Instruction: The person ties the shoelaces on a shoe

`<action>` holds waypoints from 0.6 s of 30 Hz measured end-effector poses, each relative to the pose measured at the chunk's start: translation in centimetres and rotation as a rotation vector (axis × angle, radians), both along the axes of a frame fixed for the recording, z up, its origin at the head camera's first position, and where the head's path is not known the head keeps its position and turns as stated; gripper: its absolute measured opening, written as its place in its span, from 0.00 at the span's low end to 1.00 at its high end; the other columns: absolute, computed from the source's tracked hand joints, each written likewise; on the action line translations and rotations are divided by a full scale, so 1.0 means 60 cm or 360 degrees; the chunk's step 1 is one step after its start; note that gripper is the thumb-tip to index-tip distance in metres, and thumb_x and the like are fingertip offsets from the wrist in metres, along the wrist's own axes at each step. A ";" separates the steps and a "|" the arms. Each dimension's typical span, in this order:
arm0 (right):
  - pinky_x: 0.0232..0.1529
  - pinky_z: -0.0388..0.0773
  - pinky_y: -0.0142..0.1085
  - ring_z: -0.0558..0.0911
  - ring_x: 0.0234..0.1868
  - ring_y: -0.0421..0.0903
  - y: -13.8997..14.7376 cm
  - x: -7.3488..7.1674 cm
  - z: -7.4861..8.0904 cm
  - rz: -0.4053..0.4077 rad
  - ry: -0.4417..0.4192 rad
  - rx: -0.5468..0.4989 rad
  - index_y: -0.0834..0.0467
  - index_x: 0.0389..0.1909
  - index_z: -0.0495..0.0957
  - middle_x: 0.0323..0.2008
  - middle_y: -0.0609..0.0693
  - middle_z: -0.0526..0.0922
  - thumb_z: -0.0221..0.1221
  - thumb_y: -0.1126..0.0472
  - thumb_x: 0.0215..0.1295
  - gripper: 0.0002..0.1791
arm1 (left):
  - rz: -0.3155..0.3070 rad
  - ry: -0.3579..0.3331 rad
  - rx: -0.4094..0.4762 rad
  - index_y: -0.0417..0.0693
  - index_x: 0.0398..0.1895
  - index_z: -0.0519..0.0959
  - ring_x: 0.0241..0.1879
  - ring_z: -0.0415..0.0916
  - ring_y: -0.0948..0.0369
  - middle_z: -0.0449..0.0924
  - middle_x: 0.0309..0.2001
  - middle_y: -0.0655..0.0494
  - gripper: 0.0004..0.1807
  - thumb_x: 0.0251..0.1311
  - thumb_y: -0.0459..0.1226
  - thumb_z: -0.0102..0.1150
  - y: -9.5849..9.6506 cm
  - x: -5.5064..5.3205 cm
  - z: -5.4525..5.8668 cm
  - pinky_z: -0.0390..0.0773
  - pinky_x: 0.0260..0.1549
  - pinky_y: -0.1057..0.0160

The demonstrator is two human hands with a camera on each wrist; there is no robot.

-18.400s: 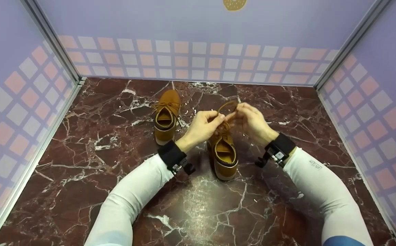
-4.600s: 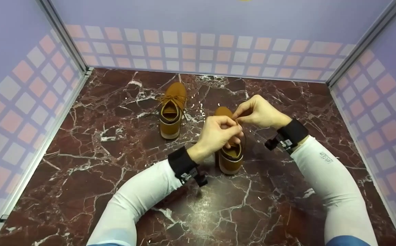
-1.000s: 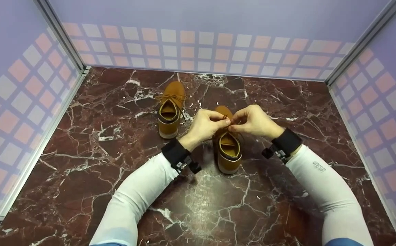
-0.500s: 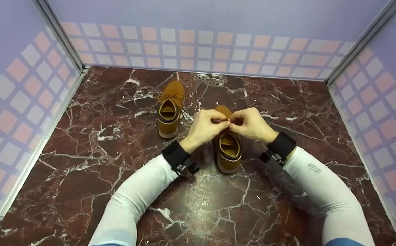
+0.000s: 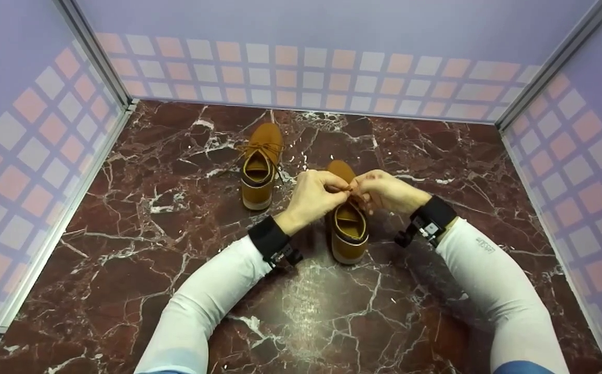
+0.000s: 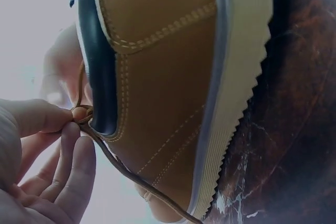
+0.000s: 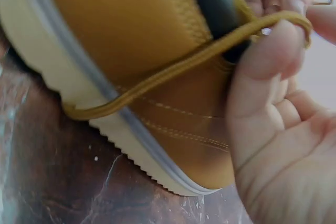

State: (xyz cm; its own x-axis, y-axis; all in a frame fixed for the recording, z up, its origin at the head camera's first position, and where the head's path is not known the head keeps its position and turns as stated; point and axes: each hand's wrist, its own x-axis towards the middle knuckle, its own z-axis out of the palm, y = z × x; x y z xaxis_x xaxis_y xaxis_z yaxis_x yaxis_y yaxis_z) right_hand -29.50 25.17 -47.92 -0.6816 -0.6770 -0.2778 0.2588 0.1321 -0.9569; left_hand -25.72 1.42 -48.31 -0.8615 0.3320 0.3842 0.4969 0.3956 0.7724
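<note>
A tan ankle shoe (image 5: pixel 350 246) stands on the marbled surface, toe pointing away. My left hand (image 5: pixel 311 200) is over its left front, with thumb and forefinger pinching the brown shoelace (image 6: pixel 123 169) by a small knot above the tongue. My right hand (image 5: pixel 387 189) meets it from the right. In the right wrist view, a length of lace runs up past the sole and bends around this hand's thumb tip, where thumb and finger hold it. Part of the knot is hidden by fingers in the head view.
The matching tan shoe (image 5: pixel 257 192) stands farther back on the left, its lace tied in a bow. Small white specks (image 5: pixel 303 161) lie between the shoes. Lilac panels (image 5: pixel 301 78) with pink and white squares enclose the back and sides.
A wide lace loop raised between the hands 18 seconds ago no longer shows. Over the last half second, the right hand has turned, its lower fingers spreading down beside the shoe opening.
</note>
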 end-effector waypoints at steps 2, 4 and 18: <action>0.27 0.80 0.30 0.79 0.23 0.40 0.003 -0.002 0.000 0.0009 -0.0130 -0.0068 0.59 0.41 0.85 0.27 0.45 0.82 0.49 0.66 0.85 0.15 | 0.0021 0.0028 -0.0007 0.45 0.40 0.97 0.41 0.95 0.53 0.98 0.41 0.49 0.06 0.61 0.33 0.76 0.001 0.001 -0.002 0.93 0.45 0.59; 0.28 0.81 0.31 0.80 0.24 0.40 0.006 -0.003 0.001 0.0029 -0.0186 -0.0079 0.58 0.42 0.85 0.27 0.45 0.82 0.49 0.63 0.88 0.16 | 0.0038 0.0041 -0.0005 0.45 0.39 0.97 0.40 0.94 0.53 0.97 0.40 0.50 0.06 0.60 0.32 0.76 0.003 0.002 -0.003 0.92 0.43 0.60; 0.29 0.82 0.29 0.82 0.25 0.39 0.009 -0.001 -0.006 -0.0017 -0.0188 -0.0051 0.56 0.44 0.84 0.30 0.45 0.84 0.54 0.65 0.87 0.11 | -0.0009 0.0109 0.0022 0.42 0.36 0.95 0.39 0.92 0.52 0.96 0.39 0.47 0.04 0.60 0.29 0.75 0.006 0.000 -0.012 0.91 0.45 0.58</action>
State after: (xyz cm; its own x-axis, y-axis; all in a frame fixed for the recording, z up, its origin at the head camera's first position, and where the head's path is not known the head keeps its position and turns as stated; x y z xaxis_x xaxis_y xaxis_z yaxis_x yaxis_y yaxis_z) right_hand -29.55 25.71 -48.25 -0.6523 -0.6798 -0.3352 0.3715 0.0988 -0.9232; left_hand -25.69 1.81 -49.00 -0.8313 0.3311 0.4464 0.5507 0.3824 0.7419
